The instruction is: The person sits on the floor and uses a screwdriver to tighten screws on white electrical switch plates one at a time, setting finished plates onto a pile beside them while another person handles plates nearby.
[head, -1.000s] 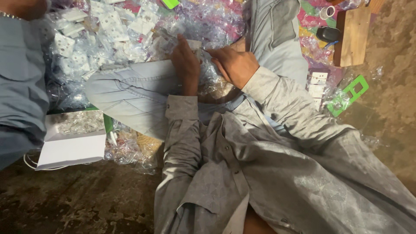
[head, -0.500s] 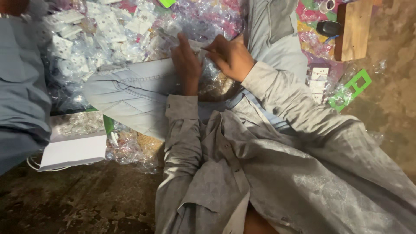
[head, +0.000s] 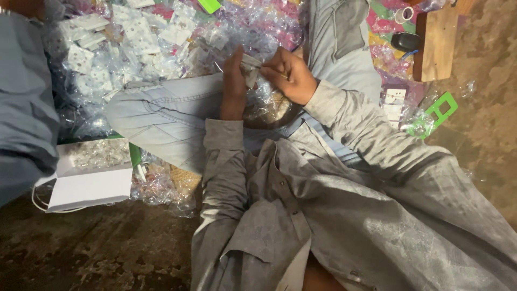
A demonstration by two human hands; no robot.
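Both hands meet over the lap, above a crossed leg in pale jeans. Left hand (head: 235,81) stands edge-up w/ fingers curled round one end of a small white card in clear wrap (head: 251,66); right hand (head: 291,75) pinches the other end, fingers bent shut on it. Card sits between the two hands, just above a clear plastic bag (head: 267,103) resting on the lap. Beyond the hands, a heap of clear packets w/ white cards (head: 129,37) covers the floor. Far right: wooden block (head: 437,43), small black object (head: 406,41) beside it, green plastic frame (head: 439,110) nearer. Far left: open white box (head: 89,180), w/ another person's grey sleeve (head: 24,108) by it.
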